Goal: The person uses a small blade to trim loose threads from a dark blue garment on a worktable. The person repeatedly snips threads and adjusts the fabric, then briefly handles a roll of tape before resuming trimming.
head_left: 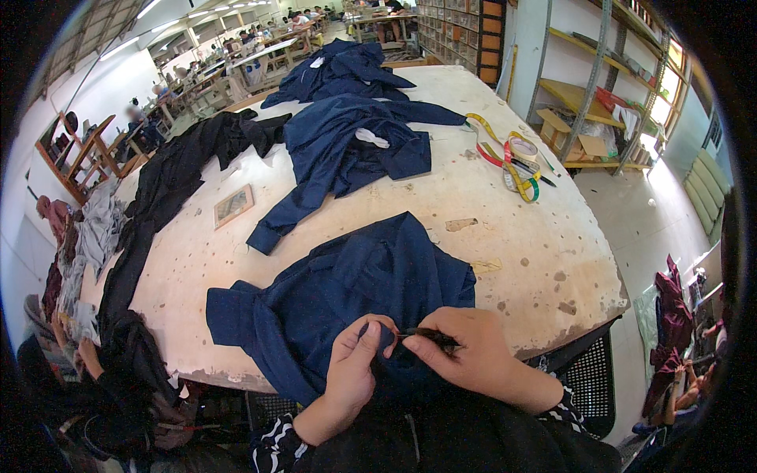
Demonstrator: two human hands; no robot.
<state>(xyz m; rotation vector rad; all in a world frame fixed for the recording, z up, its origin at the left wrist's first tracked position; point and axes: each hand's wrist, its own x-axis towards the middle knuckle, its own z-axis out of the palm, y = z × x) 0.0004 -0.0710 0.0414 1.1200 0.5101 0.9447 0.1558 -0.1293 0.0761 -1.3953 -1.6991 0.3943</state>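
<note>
A dark blue garment [355, 292] lies spread on the near edge of a worn white table [512, 260]. My left hand [355, 366] pinches a fold of this garment at its near hem. My right hand [465, 351] is closed on a small dark tool [430, 337], its tip pointing left at the pinched fabric. Both hands are close together, almost touching, above the table's front edge.
More dark blue garments [355, 142] lie mid-table and at the far end [339, 71]. Black garments [165, 189] drape off the left edge. A small framed plate [233, 205], measuring tapes [505, 158] and a tape roll [522, 148] lie on the table. Shelves [599, 87] stand at right.
</note>
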